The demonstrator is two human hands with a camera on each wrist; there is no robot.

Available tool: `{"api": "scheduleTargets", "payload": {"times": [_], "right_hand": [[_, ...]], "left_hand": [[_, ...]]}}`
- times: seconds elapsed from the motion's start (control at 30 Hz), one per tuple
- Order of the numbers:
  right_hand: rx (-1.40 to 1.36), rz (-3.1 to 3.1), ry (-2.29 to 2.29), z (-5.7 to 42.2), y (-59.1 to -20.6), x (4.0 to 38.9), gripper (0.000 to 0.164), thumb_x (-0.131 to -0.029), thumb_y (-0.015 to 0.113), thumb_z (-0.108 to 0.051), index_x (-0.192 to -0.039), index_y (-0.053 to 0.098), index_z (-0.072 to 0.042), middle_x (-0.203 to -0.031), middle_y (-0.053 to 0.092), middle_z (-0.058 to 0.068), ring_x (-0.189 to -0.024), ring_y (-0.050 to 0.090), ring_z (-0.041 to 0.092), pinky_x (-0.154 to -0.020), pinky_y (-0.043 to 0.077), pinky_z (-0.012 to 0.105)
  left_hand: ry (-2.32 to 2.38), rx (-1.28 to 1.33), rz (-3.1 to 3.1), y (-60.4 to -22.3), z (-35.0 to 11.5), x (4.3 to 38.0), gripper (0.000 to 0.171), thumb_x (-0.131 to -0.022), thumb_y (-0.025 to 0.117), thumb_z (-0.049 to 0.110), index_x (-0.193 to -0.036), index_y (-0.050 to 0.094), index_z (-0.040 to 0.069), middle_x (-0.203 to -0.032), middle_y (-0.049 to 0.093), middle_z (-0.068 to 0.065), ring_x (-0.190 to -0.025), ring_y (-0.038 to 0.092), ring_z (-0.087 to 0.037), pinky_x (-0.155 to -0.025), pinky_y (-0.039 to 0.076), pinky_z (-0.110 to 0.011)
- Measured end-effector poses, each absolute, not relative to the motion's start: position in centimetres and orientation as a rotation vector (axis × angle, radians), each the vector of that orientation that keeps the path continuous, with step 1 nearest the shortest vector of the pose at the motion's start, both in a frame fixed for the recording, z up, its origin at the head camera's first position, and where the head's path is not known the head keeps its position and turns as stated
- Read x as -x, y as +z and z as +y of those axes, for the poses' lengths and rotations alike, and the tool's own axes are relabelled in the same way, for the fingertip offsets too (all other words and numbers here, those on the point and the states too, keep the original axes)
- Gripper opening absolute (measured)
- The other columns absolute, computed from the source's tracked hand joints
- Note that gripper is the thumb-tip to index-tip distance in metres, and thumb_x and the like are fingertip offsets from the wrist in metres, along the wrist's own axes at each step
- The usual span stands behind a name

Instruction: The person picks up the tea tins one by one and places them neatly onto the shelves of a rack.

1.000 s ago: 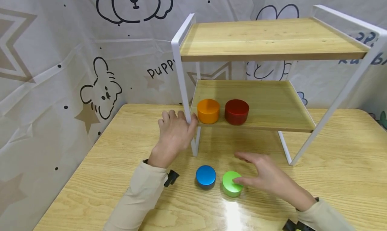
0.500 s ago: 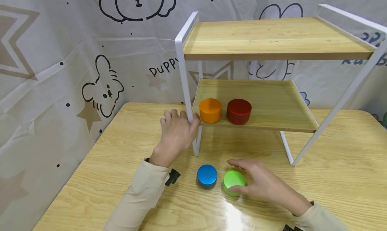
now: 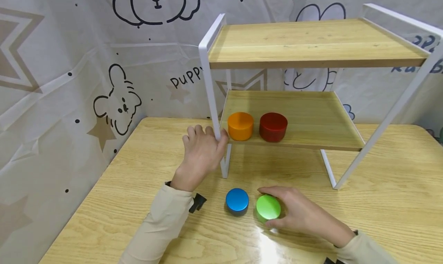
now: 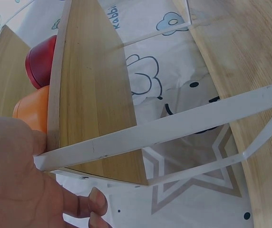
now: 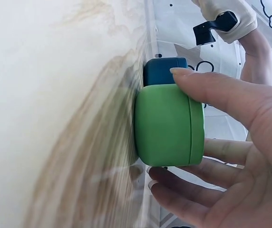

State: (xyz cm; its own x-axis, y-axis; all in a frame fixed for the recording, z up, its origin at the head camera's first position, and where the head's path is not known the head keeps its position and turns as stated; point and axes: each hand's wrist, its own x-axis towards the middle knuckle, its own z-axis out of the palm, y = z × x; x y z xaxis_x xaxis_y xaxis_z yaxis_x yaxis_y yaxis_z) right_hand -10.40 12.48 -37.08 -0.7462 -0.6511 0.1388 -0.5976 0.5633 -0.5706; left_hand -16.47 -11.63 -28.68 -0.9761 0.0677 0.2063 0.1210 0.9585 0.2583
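Note:
My left hand (image 3: pixel 202 154) grips the left front post (image 3: pixel 211 93) of a two-tier shelf, its thumb inside beside the middle board (image 3: pixel 294 108). An orange round container (image 3: pixel 240 126) and a dark red one (image 3: pixel 273 127) stand on that board, near its front edge. On the table, my right hand (image 3: pixel 299 212) holds a green round lidded container (image 3: pixel 268 208) between thumb and fingers. In the right wrist view the green container (image 5: pixel 164 126) sits upright at the table surface, with the thumb by one side and fingers round the other. A blue round container (image 3: pixel 237 201) stands just left of it.
The shelf's upper wooden board (image 3: pixel 311 43) overhangs the middle one. Its white right post (image 3: pixel 387 120) slopes down to a foot on the wooden table (image 3: pixel 138 218). A printed cloth (image 3: pixel 59 141) hangs behind and to the left.
My right hand has moved left, and its thumb has gone from over the green lid to the container's near side. The left hand keeps its grip on the post.

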Motion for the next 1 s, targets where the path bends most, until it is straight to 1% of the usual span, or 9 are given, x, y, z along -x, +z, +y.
{"api": "scheduleTargets", "payload": {"times": [0.23,0.3,0.53,0.67,1.0], "right_hand": [[1.088,2.648,-0.983,12.57,-37.13,10.20,0.066,-0.071,0.086,-0.021,-0.127,0.058,0.000,-0.119,0.065,0.006,-0.099,0.062,0.018,-0.085,0.051,0.037],[1.091,2.647,-0.979,12.59,-37.13,10.20,0.065,-0.071,0.086,-0.020,-0.126,0.058,0.000,-0.118,0.065,0.006,-0.099,0.062,0.018,-0.085,0.051,0.037],[1.124,2.651,-0.975,12.53,-37.17,10.21,0.066,-0.070,0.086,-0.018,-0.126,0.058,0.000,-0.122,0.064,0.009,-0.105,0.062,0.025,-0.088,0.050,0.042],[1.119,2.653,-0.966,12.53,-37.14,10.19,0.067,-0.069,0.087,-0.019,-0.127,0.058,-0.001,-0.124,0.063,0.009,-0.107,0.062,0.025,-0.089,0.050,0.043],[1.115,2.656,-0.964,12.50,-37.31,10.18,0.069,-0.068,0.087,-0.017,-0.128,0.057,0.000,-0.124,0.063,0.009,-0.108,0.061,0.025,-0.090,0.049,0.044]], "left_hand": [[-0.435,0.147,-2.906,-28.71,-11.50,16.53,0.054,-0.100,0.020,0.043,-0.082,0.051,0.003,-0.083,0.043,-0.015,-0.080,0.036,-0.033,-0.067,0.028,-0.040],[-0.432,0.141,-2.912,-28.71,-11.49,16.50,0.054,-0.100,0.020,0.043,-0.081,0.051,0.003,-0.083,0.043,-0.015,-0.080,0.035,-0.033,-0.067,0.027,-0.040],[-0.419,0.131,-2.920,-28.77,-11.52,16.42,0.054,-0.100,0.019,0.042,-0.083,0.052,0.002,-0.082,0.043,-0.015,-0.080,0.036,-0.033,-0.067,0.028,-0.040],[-0.435,0.123,-2.922,-28.80,-11.53,16.33,0.055,-0.100,0.019,0.042,-0.084,0.052,0.002,-0.082,0.043,-0.015,-0.080,0.036,-0.033,-0.067,0.028,-0.040],[-0.416,0.142,-2.931,-28.84,-11.50,16.48,0.057,-0.101,0.016,0.041,-0.081,0.053,0.002,-0.081,0.044,-0.016,-0.080,0.036,-0.034,-0.067,0.028,-0.041]]}}
